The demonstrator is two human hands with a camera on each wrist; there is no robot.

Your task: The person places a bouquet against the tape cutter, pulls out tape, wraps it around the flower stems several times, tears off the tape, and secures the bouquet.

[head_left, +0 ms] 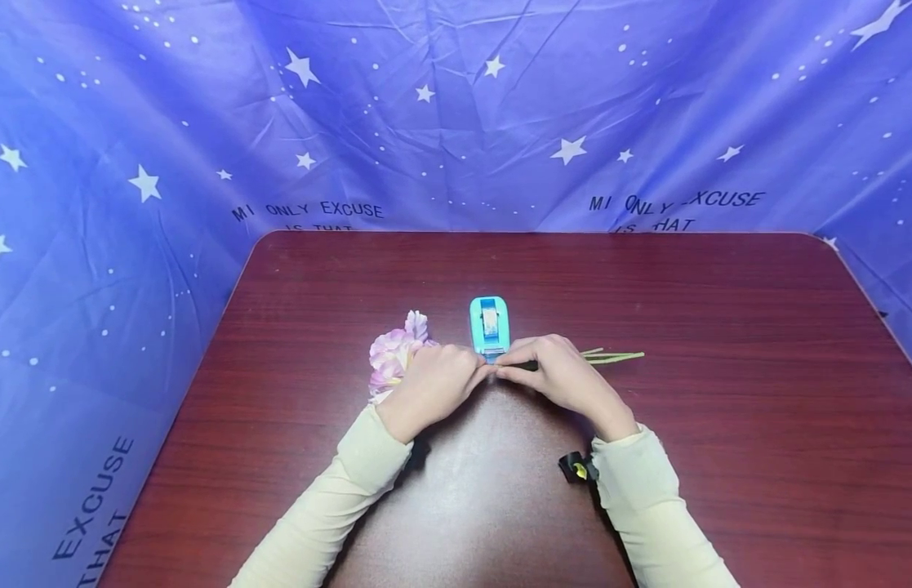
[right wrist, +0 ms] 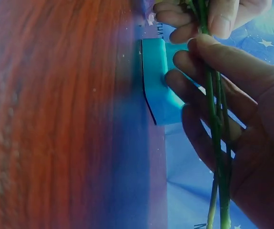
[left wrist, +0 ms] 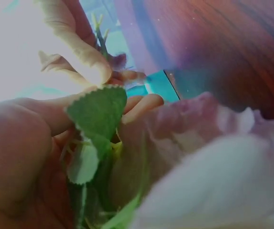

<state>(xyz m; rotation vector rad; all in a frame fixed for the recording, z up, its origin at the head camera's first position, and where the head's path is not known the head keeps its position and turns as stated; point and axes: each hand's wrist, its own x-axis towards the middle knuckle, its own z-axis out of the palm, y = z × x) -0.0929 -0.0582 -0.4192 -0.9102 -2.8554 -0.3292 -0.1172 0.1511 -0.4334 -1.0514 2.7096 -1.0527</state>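
Note:
My left hand grips a bunch of artificial flowers just below the blossoms, with pale pink-purple petals spreading out on its left side. A green toothed leaf stands by the thumb in the left wrist view. Close against it, my right hand pinches the green stems between thumb and forefinger, its other fingers loosely bent behind them. The stem ends stick out past the right hand. Just beyond the meeting fingertips stands a light blue tape dispenser, its cutter end facing the hands.
The dark red wood-grain table carries everything here. Purple-blue cloth with white stars and black lettering hangs around its back and sides. A small black wrist device sits beside the right cuff.

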